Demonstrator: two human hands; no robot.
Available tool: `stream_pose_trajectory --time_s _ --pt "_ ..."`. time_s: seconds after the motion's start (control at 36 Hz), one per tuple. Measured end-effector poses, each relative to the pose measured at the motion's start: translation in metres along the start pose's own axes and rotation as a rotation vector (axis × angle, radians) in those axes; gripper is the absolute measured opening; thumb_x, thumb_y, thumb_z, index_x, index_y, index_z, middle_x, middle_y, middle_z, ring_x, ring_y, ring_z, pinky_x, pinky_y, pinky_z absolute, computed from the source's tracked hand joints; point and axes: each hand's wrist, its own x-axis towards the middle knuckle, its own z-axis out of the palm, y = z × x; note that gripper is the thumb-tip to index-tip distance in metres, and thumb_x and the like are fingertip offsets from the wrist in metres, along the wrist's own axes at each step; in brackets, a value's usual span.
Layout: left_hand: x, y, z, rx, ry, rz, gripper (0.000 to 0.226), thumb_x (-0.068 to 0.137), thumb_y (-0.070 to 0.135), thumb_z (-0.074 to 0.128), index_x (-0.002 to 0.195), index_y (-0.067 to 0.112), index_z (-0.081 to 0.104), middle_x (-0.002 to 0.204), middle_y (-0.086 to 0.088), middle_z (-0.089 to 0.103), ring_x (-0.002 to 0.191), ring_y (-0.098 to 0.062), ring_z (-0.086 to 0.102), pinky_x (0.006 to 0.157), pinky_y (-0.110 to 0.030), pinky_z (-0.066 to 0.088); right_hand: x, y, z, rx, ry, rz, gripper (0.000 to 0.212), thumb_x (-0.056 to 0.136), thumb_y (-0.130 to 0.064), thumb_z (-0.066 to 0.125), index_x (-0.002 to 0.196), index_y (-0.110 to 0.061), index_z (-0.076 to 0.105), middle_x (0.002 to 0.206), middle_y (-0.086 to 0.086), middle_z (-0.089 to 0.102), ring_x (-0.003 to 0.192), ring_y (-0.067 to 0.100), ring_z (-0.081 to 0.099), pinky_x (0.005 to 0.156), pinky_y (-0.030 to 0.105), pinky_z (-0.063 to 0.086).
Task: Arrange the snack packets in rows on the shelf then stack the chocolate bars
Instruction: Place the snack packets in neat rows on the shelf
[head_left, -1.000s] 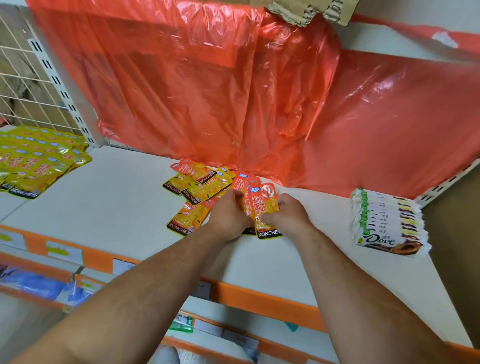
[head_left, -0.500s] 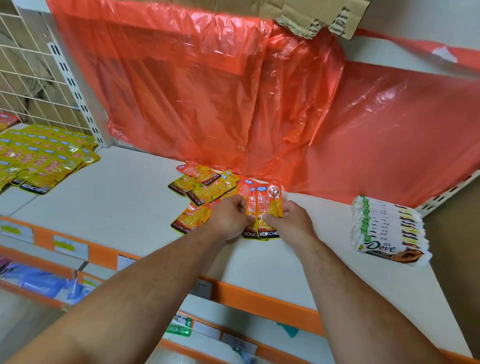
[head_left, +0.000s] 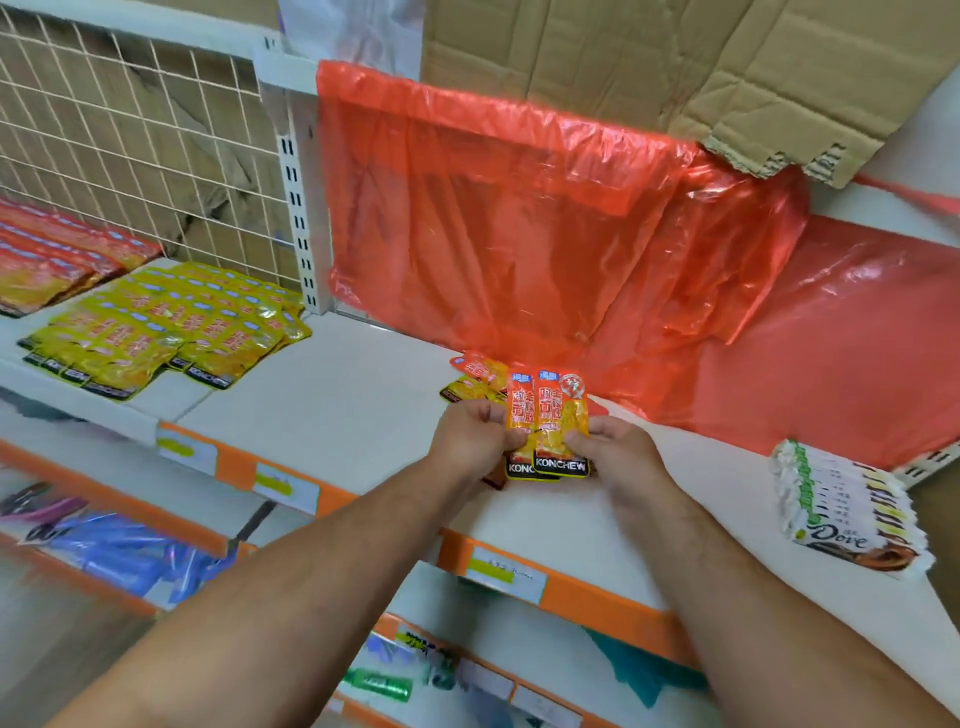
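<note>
While both hands share one bunch, left hand (head_left: 475, 434) and right hand (head_left: 618, 452) with fingers curled on its lower edges, the snack packets (head_left: 548, 421) stand upright and squared just above the shelf (head_left: 337, 405), probably to go down as a row. Chocolate bars (head_left: 841, 514) lie untouched, well to the right.

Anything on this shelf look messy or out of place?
Yes: loose packets behind the left hand lie jumbled at mixed angles, unlike the neat yellow rows. The cardboard above has a torn edge.
</note>
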Motion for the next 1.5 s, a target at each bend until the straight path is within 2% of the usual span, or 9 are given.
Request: stream_pose_trajectory --time_s 0.08,0.19,0.36,0.5,0.64,0.75,0.94,1.19,1.5 --pt "-0.014 0.002 -0.041 -0.059 0.022 -0.047 0.021 0.068 0.000 0.078 0.081 -0.009 0.064 0.081 -0.027 0.070 0.073 -0.042 0.070 0.073 -0.059 0.058 -0.014 -0.011 0.040 -0.009 -0.034 0.006 0.007 0.089 -0.003 0.069 0.084 -0.008 0.070 0.091 0.019 0.073 0.085 0.035 0.068 0.088 0.056 0.054" --pt "-0.026 0.002 -0.105 -0.006 0.073 -0.054 0.011 0.076 0.005 0.079 0.082 0.002 0.070 0.072 -0.014 0.070 0.065 -0.026 0.063 0.067 -0.038 0.053 -0.029 -0.020 0.097 -0.024 -0.071 0.001 0.017 0.088 -0.005 0.071 0.072 -0.011 0.071 0.080 0.012 0.070 0.080 0.028 0.062 0.077 0.042 0.048" --pt "-0.048 0.001 -0.202 -0.010 0.135 -0.050 0.013 0.080 0.001 0.075 0.093 -0.002 0.071 0.076 -0.014 0.071 0.059 -0.022 0.063 0.058 -0.031 0.052 -0.049 -0.040 0.186 -0.043 -0.171 -0.017 0.007 0.087 -0.001 0.069 0.093 0.001 0.072 0.097 0.024 0.073 0.082 0.030 0.067 0.087 0.052 0.054" --pt "-0.060 -0.002 -0.274 -0.035 0.196 -0.050 0.007 0.083 -0.002 0.071 0.083 0.005 0.070 0.073 -0.012 0.071 0.059 -0.025 0.065 0.060 -0.039 0.058 -0.066 -0.056 0.256 0.030 -0.239 0.041 0.008 0.091 0.002 0.065 0.098 0.001 0.066 0.092 0.023 0.073 0.077 0.032 0.072 0.065 0.044 0.061" --pt "-0.068 -0.005 -0.337 -0.075 0.260 -0.045 0.012 0.087 -0.008 0.064 0.084 0.004 0.067 0.074 -0.011 0.068 0.054 -0.014 0.064 0.048 -0.025 0.052 -0.073 -0.069 0.318 -0.019 -0.306 0.017 0.005 0.090 0.002 0.065 0.090 -0.003 0.065 0.082 0.016 0.072 0.067 0.026 0.069 0.081 0.050 0.060" --pt "-0.068 -0.009 -0.379 -0.120 0.334 -0.042 0.020 0.089 -0.008 0.062 0.078 0.009 0.065 0.071 -0.009 0.067 0.047 -0.007 0.062 0.046 -0.020 0.050 -0.074 -0.079 0.362 -0.045 -0.368 0.005 0.003 0.091 0.002 0.064 0.092 0.000 0.064 0.082 0.017 0.071 0.061 0.024 0.069 0.058 0.037 0.060" --pt "-0.053 -0.018 -0.448 -0.179 0.486 -0.068 0.015 0.089 -0.005 0.061 0.102 -0.002 0.069 0.074 -0.010 0.066 0.051 -0.014 0.059 0.045 -0.021 0.045 -0.055 -0.092 0.444 -0.095 -0.498 -0.017 0.016 0.090 0.003 0.065 0.078 -0.006 0.060 0.070 0.014 0.062 0.057 0.023 0.062 0.060 0.037 0.057" --pt "-0.015 0.001 -0.552 -0.120 0.666 -0.073 0.011 0.086 -0.004 0.067 0.080 0.006 0.068 0.077 -0.013 0.067 0.055 -0.018 0.058 0.046 -0.022 0.043 -0.002 -0.128 0.558 -0.186 -0.598 -0.120 0.024 0.088 -0.008 0.070 0.071 -0.014 0.053 0.063 0.009 0.049 0.045 0.013 0.038 0.042 0.024 0.026" --pt "0.048 0.028 -0.642 -0.072 0.758 -0.072 0.012 0.085 0.002 0.072 0.077 0.008 0.066 0.068 -0.007 0.065 0.056 -0.019 0.056 0.055 -0.029 0.044 0.056 -0.171 0.652 -0.202 -0.630 -0.166 0.019 0.080 -0.017 0.079 0.079 -0.020 0.060 0.082 0.002 0.065 0.062 0.013 0.051 0.047 0.024 0.032"
